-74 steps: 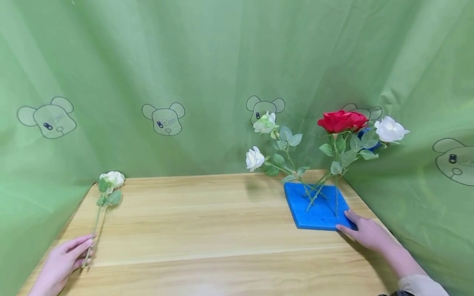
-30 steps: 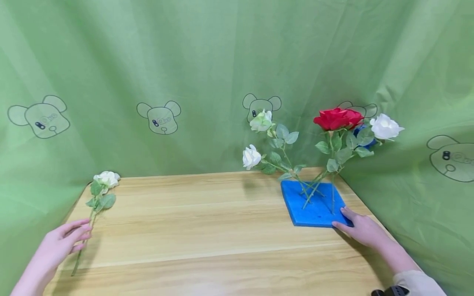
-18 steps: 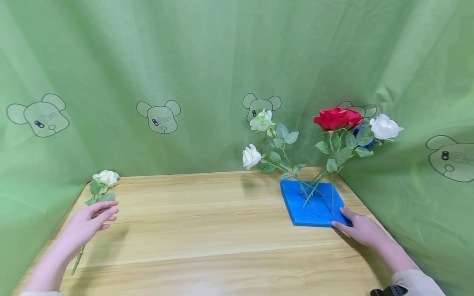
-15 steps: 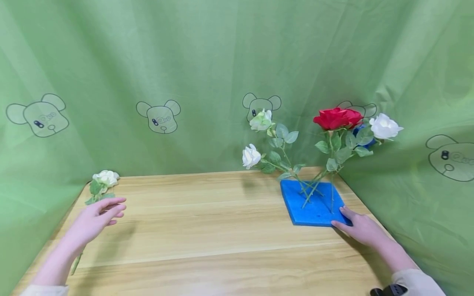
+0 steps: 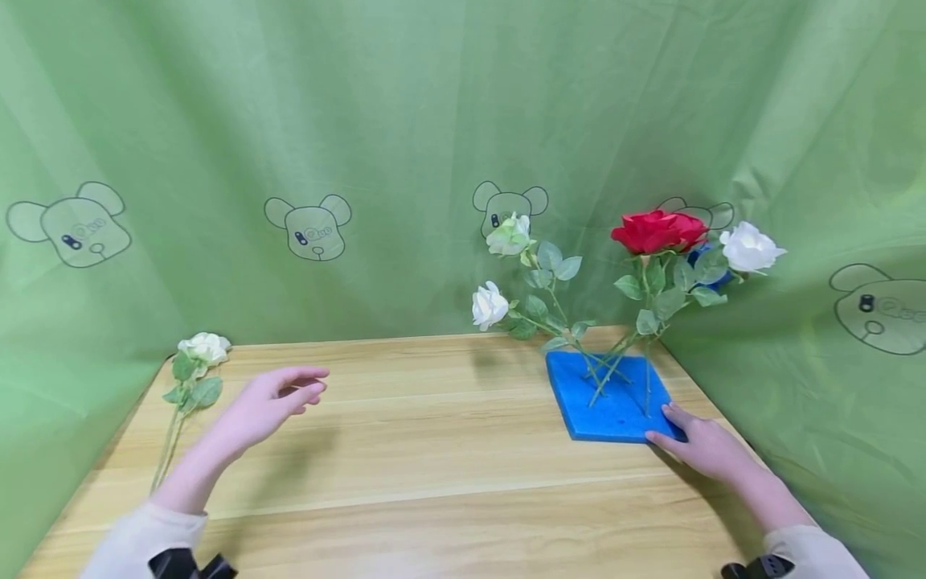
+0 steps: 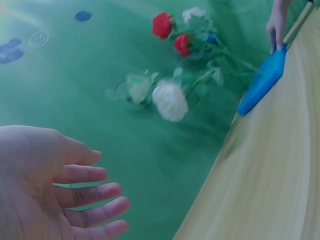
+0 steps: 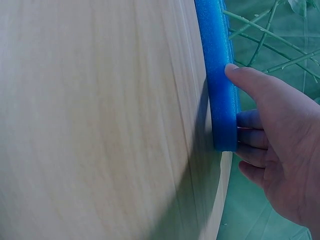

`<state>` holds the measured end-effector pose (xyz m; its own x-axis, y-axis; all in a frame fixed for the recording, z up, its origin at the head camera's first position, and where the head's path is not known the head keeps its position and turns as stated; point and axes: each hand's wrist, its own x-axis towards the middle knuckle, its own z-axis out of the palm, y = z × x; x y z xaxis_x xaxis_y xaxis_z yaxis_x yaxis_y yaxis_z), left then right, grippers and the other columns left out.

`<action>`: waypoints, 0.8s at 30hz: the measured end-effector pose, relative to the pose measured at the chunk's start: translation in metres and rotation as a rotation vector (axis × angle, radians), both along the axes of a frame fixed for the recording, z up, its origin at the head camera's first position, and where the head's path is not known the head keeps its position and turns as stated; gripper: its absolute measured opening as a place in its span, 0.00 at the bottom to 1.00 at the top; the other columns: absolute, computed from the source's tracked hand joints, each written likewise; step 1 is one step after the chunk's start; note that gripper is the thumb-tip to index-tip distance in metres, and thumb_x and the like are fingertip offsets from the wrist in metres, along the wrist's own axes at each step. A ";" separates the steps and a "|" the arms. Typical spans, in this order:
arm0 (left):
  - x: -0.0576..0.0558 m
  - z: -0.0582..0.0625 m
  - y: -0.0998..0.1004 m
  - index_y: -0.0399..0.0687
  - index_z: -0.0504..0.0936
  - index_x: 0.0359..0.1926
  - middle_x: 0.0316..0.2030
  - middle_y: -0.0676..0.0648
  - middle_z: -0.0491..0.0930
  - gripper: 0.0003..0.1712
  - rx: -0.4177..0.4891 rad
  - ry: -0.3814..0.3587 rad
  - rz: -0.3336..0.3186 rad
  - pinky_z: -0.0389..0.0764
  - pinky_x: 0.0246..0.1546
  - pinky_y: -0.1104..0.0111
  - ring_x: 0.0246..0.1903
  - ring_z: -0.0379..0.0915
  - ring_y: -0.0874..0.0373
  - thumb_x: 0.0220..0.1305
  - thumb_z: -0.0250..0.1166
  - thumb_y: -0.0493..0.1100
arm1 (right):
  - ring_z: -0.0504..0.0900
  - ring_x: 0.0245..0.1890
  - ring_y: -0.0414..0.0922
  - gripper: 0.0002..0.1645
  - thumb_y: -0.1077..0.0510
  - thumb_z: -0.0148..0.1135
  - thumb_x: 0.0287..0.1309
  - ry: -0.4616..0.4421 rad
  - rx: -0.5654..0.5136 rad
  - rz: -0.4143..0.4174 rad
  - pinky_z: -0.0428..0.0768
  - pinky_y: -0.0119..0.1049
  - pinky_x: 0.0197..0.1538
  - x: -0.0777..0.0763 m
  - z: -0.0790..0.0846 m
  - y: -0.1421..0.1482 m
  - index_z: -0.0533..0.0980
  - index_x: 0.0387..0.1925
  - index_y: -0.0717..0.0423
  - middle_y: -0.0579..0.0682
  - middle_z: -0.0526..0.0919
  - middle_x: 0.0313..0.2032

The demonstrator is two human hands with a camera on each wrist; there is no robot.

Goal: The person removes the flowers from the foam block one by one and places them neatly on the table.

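Head view: empty left hand (image 5: 269,406), fingers relaxed, hovers over the bench (image 5: 434,458) near a lying white rose (image 5: 203,392); right hand (image 5: 712,450) grips the blue board (image 5: 580,412) of standing flowers (image 5: 654,233), seemingly steadying it. Next move likely calls for reaching rightward.

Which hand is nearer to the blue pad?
Right. The right hand holds the blue pad by its near right corner; the left hand is over the table, well to the pad's left.

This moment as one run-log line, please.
left hand: empty, above table | right hand: holding blue block by corner | white rose: on table, left | red roses: standing in block
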<state>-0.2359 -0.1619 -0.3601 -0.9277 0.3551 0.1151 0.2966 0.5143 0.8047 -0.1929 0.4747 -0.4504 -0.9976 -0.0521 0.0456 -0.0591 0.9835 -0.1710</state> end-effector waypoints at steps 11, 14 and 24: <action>-0.012 -0.001 0.075 0.41 0.76 0.60 0.51 0.40 0.83 0.23 0.073 -0.023 -0.180 0.84 0.46 0.69 0.48 0.81 0.50 0.70 0.59 0.48 | 0.74 0.52 0.74 0.47 0.35 0.56 0.63 0.007 -0.001 0.006 0.76 0.65 0.52 0.001 0.003 -0.002 0.65 0.63 0.74 0.77 0.66 0.62; -0.012 -0.002 0.096 0.41 0.76 0.60 0.51 0.40 0.83 0.22 0.084 -0.022 -0.237 0.84 0.45 0.70 0.48 0.81 0.48 0.71 0.58 0.46 | 0.74 0.52 0.75 0.48 0.35 0.56 0.64 0.003 0.002 0.004 0.76 0.65 0.52 0.000 0.002 -0.003 0.65 0.64 0.74 0.77 0.66 0.62; -0.015 -0.012 0.169 0.41 0.78 0.59 0.50 0.41 0.83 0.21 0.107 -0.040 -0.361 0.84 0.43 0.70 0.43 0.82 0.58 0.70 0.59 0.45 | 0.74 0.52 0.75 0.49 0.34 0.56 0.64 -0.009 0.003 -0.009 0.76 0.66 0.52 0.000 0.003 -0.003 0.65 0.64 0.74 0.77 0.66 0.62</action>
<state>-0.2504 0.0071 -0.3721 -0.7495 0.6480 0.1355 0.4107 0.2946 0.8628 -0.1932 0.4718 -0.4475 -0.9984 -0.0434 0.0366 -0.0490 0.9845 -0.1681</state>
